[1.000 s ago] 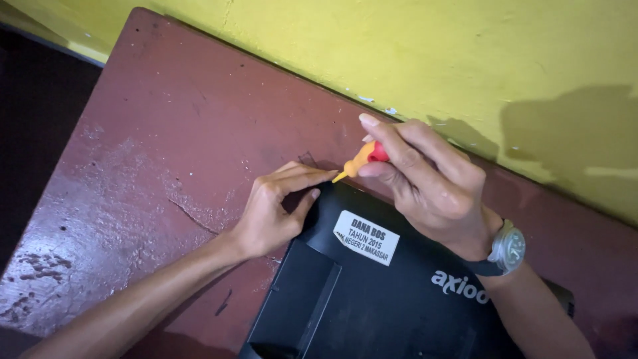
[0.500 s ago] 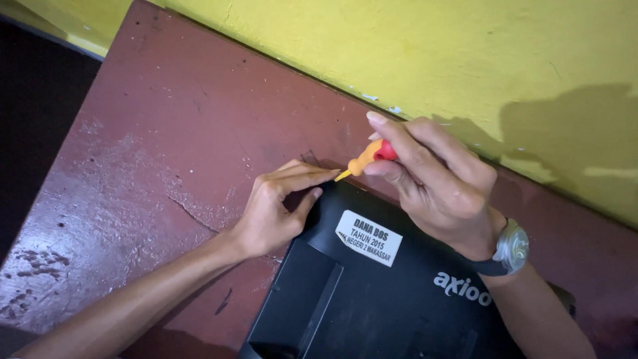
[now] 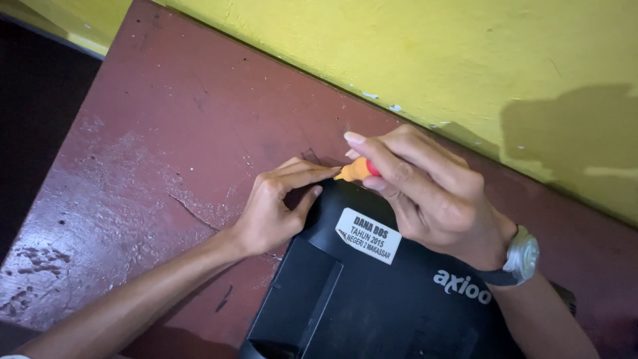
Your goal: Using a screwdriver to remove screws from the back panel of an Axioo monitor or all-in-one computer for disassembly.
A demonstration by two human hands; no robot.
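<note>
You are working at the far corner of the black laptop (image 3: 372, 292), which lies flat on the worn reddish-brown table (image 3: 133, 166), close under the yellow wall (image 3: 432, 60). Your right hand (image 3: 432, 196) has its grip closed around a small screwdriver (image 3: 357, 170) with an orange and red handle, slanted down toward that corner; the tip is hidden behind your fingers, so I cannot tell whether it sits in a screw. Your left hand (image 3: 276, 209) is pinched at the same corner, forefinger and thumb bent against the laptop's edge, steadying it, with nothing held that I can see. This looks like the step of working a fastener at that corner; the next move, as I judge it, calls for keeping the screwdriver square and the laptop pinned. The laptop is matt black, with a white rectangular sticker (image 3: 369, 235) just below your right hand's fingers and pale lettering beside your wristwatch (image 3: 522, 256).
</note>
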